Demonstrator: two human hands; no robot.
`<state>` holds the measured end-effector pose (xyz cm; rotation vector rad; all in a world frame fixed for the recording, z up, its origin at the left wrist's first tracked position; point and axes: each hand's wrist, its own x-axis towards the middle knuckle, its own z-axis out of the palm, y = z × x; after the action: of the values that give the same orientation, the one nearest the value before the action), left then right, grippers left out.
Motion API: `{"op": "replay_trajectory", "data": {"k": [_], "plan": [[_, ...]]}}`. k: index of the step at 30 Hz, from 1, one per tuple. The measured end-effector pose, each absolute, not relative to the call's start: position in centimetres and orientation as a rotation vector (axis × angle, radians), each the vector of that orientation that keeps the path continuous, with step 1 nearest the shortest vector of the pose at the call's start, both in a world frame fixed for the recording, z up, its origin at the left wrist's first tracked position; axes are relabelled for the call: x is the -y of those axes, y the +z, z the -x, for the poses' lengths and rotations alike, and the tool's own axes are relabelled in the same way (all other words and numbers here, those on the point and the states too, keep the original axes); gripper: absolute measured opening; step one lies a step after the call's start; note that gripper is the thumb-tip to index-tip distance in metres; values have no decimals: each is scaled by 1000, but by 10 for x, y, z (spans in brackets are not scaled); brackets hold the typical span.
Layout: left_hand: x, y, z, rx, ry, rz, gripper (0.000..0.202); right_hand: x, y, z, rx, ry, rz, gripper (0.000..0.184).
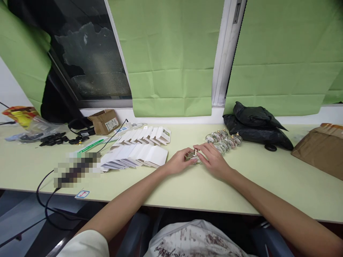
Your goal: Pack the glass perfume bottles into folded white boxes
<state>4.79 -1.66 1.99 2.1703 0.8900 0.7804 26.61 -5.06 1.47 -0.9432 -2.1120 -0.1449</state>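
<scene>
My left hand [178, 162] is closed around the left side of a small, round, glassy bottle [197, 160] with a gold-coloured neck, held low over the table. The fingers of my right hand [215, 162] are bent onto the bottle's top and right side, gripping it too. Part of the bottle is hidden by my fingers. Just beyond my right hand, several similar round bottles [226, 144] with gold tops stand in rows. To the left of my left hand, white cardboard boxes [154, 156] lie overlapping in two rows.
Black plastic bags [257, 128] lie at the back right, with a small black round object [270, 147] before them. A cardboard box [321, 150] sits far right. On the left are an open carton [104, 121], black cables [55, 138] and a blurred dark item [76, 171].
</scene>
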Motion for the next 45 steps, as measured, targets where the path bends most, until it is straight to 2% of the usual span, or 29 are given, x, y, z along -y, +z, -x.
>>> {"op": "replay_trajectory", "data": {"k": [13,45], "plan": [[12,15,-47,-830,799,-2213,39,49,12,-267,2120,-137,918,40],[14,17,-47,-809,820,-2212,40,49,12,-266,2121,-164,945,34]]}}
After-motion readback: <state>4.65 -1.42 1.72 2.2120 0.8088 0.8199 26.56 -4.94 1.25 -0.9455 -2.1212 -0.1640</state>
